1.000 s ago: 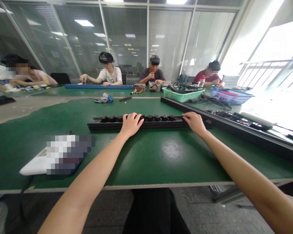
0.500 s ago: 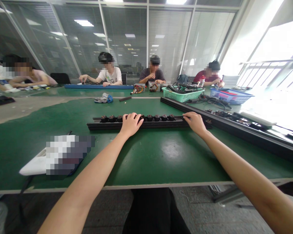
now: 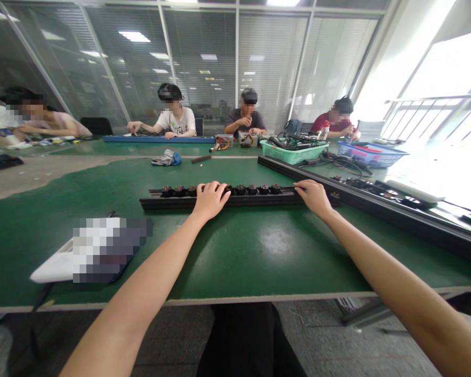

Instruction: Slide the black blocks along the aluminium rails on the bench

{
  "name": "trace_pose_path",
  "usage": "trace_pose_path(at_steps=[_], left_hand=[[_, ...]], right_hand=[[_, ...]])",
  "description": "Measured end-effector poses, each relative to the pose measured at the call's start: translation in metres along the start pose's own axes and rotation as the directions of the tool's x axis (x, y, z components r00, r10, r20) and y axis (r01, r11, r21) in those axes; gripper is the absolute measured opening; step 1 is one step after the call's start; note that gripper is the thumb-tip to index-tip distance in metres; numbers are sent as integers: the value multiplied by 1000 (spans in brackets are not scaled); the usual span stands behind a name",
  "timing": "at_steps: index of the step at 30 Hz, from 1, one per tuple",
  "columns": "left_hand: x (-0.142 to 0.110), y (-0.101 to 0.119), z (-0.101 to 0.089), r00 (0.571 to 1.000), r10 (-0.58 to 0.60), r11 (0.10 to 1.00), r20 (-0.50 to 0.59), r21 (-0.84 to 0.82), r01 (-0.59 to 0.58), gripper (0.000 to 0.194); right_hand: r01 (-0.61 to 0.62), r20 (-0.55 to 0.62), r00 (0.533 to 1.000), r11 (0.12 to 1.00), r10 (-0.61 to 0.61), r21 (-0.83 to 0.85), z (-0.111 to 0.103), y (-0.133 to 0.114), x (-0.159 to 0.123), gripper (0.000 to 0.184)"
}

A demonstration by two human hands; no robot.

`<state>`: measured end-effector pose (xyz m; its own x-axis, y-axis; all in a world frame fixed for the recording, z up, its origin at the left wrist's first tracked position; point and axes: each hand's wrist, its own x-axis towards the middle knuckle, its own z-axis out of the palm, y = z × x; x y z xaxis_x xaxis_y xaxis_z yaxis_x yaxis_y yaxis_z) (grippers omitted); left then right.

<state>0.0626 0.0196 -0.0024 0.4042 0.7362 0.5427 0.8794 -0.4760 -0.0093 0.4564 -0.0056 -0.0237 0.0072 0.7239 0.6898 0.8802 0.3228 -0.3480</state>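
While lying on the green table [image 3: 259,256], black aluminium rail [image 3: 157,204] under a spread left grip [image 3: 211,201], resting, not pinching; row of small motors [image 3: 251,189] seated along it, no gap visible except beneath that palm; right grip [image 3: 314,198] likewise spread on the rail's right end.

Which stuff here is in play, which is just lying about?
In play:
left hand, right hand
black extrusion under both hands
small motors in a row on it

Lying about:
green basket of cables
blue basket
cloth bundle
second black extrusion
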Motion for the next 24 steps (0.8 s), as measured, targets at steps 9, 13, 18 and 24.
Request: trace_pose_path(at_steps=[9, 13, 18, 24], left_hand=[[0, 0, -1, 1000, 4, 1000, 3, 13, -4, 44], [0, 1, -1, 1000, 6, 1000, 1, 9, -6, 43], [0, 1, -1, 1000, 4, 1000, -1, 0, -4, 43], [0, 0, 0, 1000, 9, 1000, -4, 5, -9, 44]], right_hand=[[5, -10, 1000, 1000, -5, 1, -2, 2, 0, 26], [-1, -4, 1000, 1000, 1, -5, -2, 1, 0, 26], [-10, 15, 1000, 1000, 11, -24, -3, 1, 0, 27], [-14, 32, 999, 998, 15, -53, -2, 3, 0, 26]])
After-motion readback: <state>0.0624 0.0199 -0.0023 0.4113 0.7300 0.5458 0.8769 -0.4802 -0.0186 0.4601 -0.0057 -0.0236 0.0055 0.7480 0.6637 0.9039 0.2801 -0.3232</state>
